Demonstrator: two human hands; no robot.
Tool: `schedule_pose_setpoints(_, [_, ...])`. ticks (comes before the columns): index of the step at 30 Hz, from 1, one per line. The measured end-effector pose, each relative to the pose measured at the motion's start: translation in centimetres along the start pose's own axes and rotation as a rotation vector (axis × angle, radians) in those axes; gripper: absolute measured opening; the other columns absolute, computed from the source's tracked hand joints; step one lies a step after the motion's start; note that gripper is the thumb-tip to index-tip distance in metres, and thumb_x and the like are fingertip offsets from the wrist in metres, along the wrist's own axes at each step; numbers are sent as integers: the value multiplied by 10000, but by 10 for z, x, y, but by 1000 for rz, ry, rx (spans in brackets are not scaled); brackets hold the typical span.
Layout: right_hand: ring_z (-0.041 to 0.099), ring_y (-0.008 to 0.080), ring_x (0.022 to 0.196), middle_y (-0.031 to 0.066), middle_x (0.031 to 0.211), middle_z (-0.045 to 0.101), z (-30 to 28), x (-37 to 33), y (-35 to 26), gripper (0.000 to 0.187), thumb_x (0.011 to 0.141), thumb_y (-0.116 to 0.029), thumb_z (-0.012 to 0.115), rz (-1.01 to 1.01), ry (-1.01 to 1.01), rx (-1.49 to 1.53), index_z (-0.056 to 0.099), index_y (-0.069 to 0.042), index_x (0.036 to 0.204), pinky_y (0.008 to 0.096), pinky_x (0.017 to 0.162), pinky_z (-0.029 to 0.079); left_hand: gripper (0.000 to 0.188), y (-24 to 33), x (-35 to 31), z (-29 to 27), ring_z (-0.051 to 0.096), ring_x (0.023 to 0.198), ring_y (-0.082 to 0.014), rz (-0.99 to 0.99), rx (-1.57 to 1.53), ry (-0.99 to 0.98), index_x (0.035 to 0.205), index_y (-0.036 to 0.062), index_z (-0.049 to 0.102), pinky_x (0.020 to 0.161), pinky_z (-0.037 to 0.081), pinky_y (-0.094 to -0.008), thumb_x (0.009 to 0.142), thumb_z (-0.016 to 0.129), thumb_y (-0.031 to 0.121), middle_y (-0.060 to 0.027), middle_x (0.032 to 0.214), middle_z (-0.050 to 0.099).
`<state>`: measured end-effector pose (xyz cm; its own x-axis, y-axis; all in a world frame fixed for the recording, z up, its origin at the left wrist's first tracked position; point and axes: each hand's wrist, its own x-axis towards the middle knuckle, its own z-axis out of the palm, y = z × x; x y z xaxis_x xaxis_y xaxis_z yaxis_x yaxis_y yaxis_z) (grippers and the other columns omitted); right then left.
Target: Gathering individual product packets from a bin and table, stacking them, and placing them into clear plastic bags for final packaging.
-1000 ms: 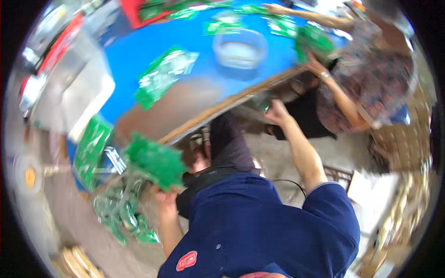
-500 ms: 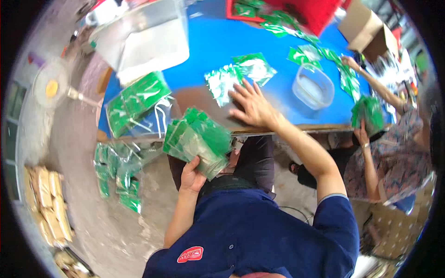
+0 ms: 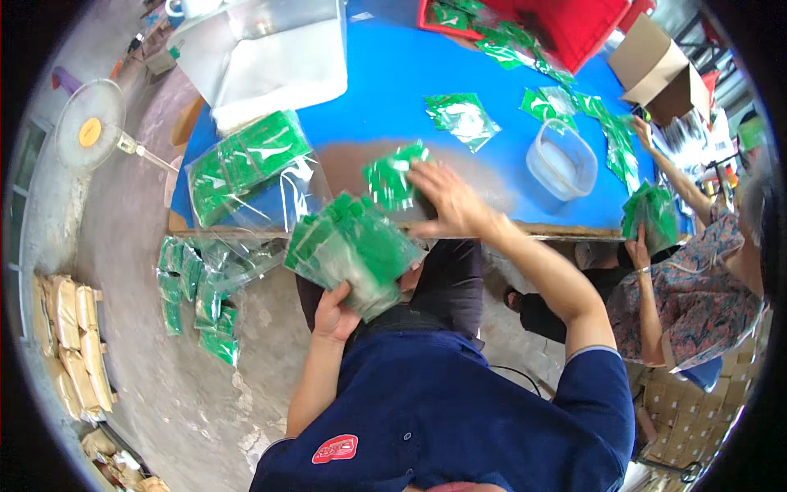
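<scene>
My left hand is closed round the lower edge of a fanned stack of flat green-and-clear plastic packets, held over my lap by the table edge. My right hand lies on the near part of the table, its fingertips on the edge of a single green packet. Its fingers are stretched out and the thumb is apart, somewhat blurred. Another green packet with a shiny glare lies farther off on the blue table.
A clear bag of green packets lies at left, below a whitish bin. At right stand a clear plastic tub, a red crate and a cardboard box. A co-worker at right holds green packets.
My right hand has come slightly nearer, and the packet under its fingers has slid toward the stack. The stack stays in my left hand. The view has shifted a little.
</scene>
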<state>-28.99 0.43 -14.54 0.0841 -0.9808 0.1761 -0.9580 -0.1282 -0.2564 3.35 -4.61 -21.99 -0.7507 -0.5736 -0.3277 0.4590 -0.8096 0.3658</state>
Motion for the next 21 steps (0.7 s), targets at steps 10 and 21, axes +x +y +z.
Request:
schedule_pose_setpoints(10, [640, 98, 679, 55, 855, 707, -28, -26, -84, 355, 1035, -297, 578, 646, -42, 1228, 670, 46, 1047, 298, 574, 528, 682, -9, 30, -17, 516, 1323, -335, -143, -56, -316, 1459, 16, 435, 1141, 391, -517, 860, 744, 122, -143, 1416, 554])
schedule_pose_setpoints(21, [317, 502, 1414, 264, 1321, 511, -18, -25, 38, 645, 898, -525, 632, 194, 152, -137, 584, -62, 1344, 641, 1172, 213, 693, -14, 22, -10, 507, 1331, -296, -98, -74, -293, 1459, 39, 435, 1156, 372, -473, 857, 764, 142, -109, 1414, 556])
